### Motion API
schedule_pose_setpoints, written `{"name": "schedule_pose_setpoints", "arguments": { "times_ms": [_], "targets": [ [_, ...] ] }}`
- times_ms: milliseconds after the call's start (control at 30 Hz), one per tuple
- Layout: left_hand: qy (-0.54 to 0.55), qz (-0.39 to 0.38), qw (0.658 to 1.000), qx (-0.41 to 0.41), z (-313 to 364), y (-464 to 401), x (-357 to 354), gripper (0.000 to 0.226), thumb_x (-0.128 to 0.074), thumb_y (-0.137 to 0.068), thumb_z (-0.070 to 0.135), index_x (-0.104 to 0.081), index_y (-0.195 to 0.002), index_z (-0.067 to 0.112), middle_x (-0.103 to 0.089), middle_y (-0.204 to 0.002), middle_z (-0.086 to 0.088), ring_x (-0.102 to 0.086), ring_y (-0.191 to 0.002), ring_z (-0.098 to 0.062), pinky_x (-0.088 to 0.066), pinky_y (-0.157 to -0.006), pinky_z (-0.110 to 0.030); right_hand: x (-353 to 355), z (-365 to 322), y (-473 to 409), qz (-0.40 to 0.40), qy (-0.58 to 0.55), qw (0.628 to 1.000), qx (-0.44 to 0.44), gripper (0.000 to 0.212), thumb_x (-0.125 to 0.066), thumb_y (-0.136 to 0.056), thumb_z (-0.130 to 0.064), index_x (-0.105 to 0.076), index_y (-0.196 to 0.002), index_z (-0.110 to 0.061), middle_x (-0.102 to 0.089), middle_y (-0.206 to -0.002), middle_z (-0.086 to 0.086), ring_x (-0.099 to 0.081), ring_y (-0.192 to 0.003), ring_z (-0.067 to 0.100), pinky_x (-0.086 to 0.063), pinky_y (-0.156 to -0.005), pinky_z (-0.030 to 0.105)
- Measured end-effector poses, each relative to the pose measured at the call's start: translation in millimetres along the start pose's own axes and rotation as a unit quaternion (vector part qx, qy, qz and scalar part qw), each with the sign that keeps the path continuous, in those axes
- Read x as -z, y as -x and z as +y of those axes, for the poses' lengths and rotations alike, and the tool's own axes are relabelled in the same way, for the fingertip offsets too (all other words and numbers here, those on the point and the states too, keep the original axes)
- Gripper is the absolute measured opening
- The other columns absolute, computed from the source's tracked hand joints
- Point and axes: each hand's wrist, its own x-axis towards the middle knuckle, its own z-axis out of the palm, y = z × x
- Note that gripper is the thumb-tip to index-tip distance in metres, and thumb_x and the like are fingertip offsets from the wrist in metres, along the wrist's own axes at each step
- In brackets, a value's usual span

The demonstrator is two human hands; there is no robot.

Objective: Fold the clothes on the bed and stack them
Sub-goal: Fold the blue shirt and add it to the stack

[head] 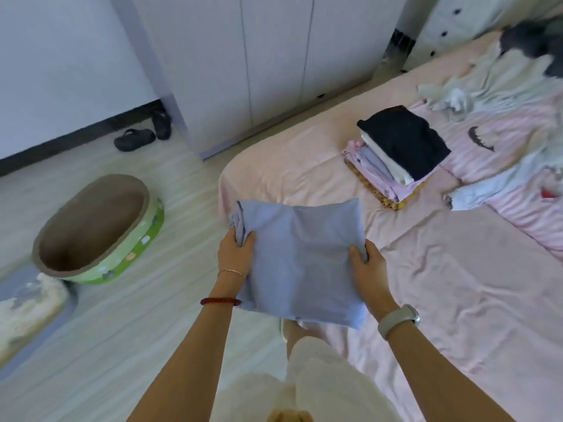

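We look down on a bedroom in soft daylight: pale wood-grain floor (122, 315), a white wardrobe (274, 56) with tall flat doors, and a plain white wall (61, 56) with a dark skirting. A pair of dark sandals (143, 130) lies at the wardrobe's foot. A green oval basin (100, 229) stands on the floor beside a fluffy mat (30, 303).

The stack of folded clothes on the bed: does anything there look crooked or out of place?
Slightly. The black garment on top of the stack sits turned relative to the pink and white layers beneath, overhanging on the right. Nothing has fallen.
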Motion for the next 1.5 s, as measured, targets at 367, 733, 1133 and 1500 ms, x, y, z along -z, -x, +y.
{"name": "schedule_pose_setpoints", "arguments": {
  "times_ms": [367, 733, 1133, 1500],
  "targets": [
    [-0.053, -0.221, 0.962, -0.150, 210, -165, -205, 0.041, -0.053, -0.092, 0.018, -0.047, -0.132, 0.009, -0.050, -0.131, 0.002, -0.053, -0.110, -0.021, -0.044, -0.094, -0.033, 103, -43, -195, 0.205, -0.093, 0.970, -0.094, 0.025, -0.046, -0.093, -0.009, -0.039, -0.069, -0.011, -0.039, -0.066, 0.002, -0.036, -0.061, 0.016, -0.033, -0.053, 0.020],
    [-0.129, -0.315, 0.927, -0.156, 303, -318, -377, 0.022, -0.059, -0.089, 0.022, -0.056, -0.108, 0.011, -0.059, -0.102, -0.005, -0.058, -0.098, -0.028, -0.045, -0.080, -0.034, 120, -35, -371, 0.338, -0.151, 0.918, -0.140, 0.017, -0.050, -0.093, -0.012, -0.050, -0.077, -0.005, -0.046, -0.071, 0.000, -0.041, -0.063, 0.012, -0.036, -0.053, 0.010],
    [-0.520, -0.339, 0.619, -0.481, 250, -309, -439, 0.054, -0.036, -0.078, 0.048, -0.043, -0.127, 0.027, -0.057, -0.128, -0.014, -0.051, -0.115, -0.043, -0.040, -0.075, -0.072, 78, -5, -400, 0.249, 0.361, 0.895, -0.084, 0.059, -0.042, -0.077, -0.026, -0.039, -0.135, -0.021, -0.036, -0.137, 0.014, -0.035, -0.125, 0.034, -0.029, -0.100, 0.049],
    [-0.518, -0.350, 0.646, -0.438, 249, -342, -485, 0.057, -0.033, -0.097, 0.045, -0.014, -0.148, 0.029, -0.009, -0.157, -0.002, -0.003, -0.144, -0.025, -0.008, -0.112, -0.055, 96, 26, -454, 0.071, 0.405, 0.899, -0.149, 0.063, -0.007, -0.088, -0.053, 0.003, -0.147, -0.036, 0.008, -0.157, 0.000, 0.006, -0.145, 0.025, -0.007, -0.108, 0.063]
  ]
}}
